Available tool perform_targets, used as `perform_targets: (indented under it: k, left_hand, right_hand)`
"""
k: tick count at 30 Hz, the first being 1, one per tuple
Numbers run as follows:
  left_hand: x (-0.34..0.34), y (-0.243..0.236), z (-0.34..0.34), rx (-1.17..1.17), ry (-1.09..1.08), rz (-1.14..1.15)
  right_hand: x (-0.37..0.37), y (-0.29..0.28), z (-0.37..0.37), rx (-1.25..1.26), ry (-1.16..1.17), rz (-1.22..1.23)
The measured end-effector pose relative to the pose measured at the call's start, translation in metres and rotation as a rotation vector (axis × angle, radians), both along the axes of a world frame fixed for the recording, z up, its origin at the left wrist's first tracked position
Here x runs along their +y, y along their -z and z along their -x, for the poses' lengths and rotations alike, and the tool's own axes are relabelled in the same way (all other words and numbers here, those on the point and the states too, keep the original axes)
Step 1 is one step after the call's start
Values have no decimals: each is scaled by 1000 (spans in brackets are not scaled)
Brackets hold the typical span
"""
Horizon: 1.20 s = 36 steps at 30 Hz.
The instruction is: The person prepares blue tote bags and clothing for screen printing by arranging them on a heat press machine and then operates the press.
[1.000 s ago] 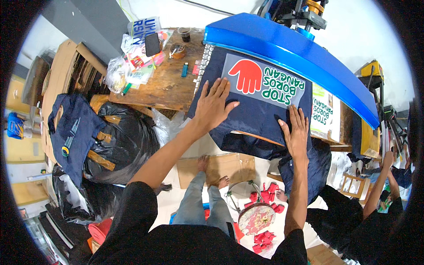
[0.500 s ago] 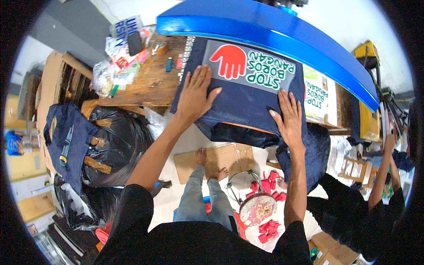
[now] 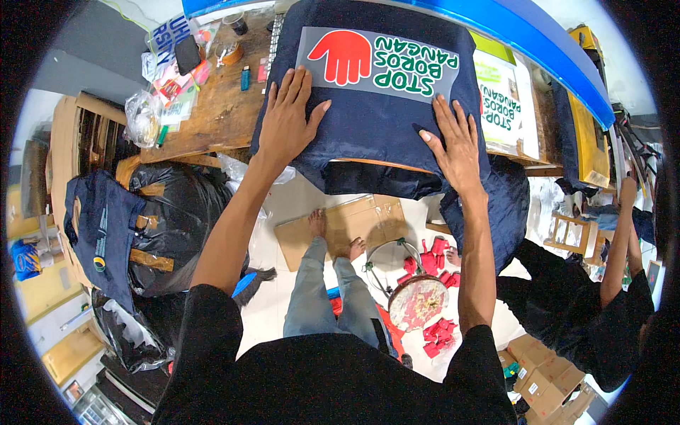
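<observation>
A navy blue cloth garment (image 3: 361, 134) lies spread over a flat board, its front edge hanging down. On it rests a clear transfer sheet (image 3: 448, 67) bearing a red hand print (image 3: 342, 60) and green lettering, upside down to me. My left hand (image 3: 289, 117) lies open on the cloth, its fingertips by the sheet's near left corner. My right hand (image 3: 455, 149) is open too, fingers stretched out at the sheet's near right corner. Neither hand grips anything. Beyond and to the right curves the blue metal upper part (image 3: 524, 49) of a press.
On the wooden table (image 3: 219, 106) at left are a phone (image 3: 188, 55), a tape roll (image 3: 229, 53) and a blue lighter (image 3: 245, 78). Printed sheets (image 3: 504, 99) lie at right. Black bags (image 3: 188, 205), a round stool (image 3: 418, 302) and red pieces (image 3: 439, 336) stand below. Another person (image 3: 567, 312) is at right.
My view has shifted, so the garment and press sit higher and more of the garment's far side shows. Both hands stay flat by the sheet's near corners.
</observation>
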<state>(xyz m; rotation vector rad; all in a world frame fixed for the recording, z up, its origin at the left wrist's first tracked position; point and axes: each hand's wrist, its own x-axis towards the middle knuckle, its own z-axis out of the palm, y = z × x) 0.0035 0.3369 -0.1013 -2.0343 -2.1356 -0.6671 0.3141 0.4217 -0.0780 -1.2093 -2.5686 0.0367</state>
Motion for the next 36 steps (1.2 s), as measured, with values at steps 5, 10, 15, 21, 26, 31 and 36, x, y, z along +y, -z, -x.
perform_targets:
  k: [5, 10, 15, 21, 26, 31, 36]
  left_hand:
    - [-2, 5, 2, 7, -2, 5]
    - [-1, 1, 2, -8, -9, 24]
    - [-1, 2, 1, 28, -18, 2]
    - [-2, 2, 1, 27, -12, -23]
    - [-3, -1, 0, 14, -16, 10]
    - [-4, 2, 1, 26, -6, -8]
    - [3, 1, 29, -292, -169, -23]
  right_hand:
    - [-1, 3, 2, -1, 12, -5]
    - [0, 3, 3, -6, 19, -14]
    - [-2, 2, 3, 7, 26, -10]
    - [-2, 2, 2, 13, 23, -13]
    - [-4, 0, 3, -9, 37, 7]
    - [-4, -4, 1, 84, 26, 60]
    - [13, -17, -18, 678, 199, 254]
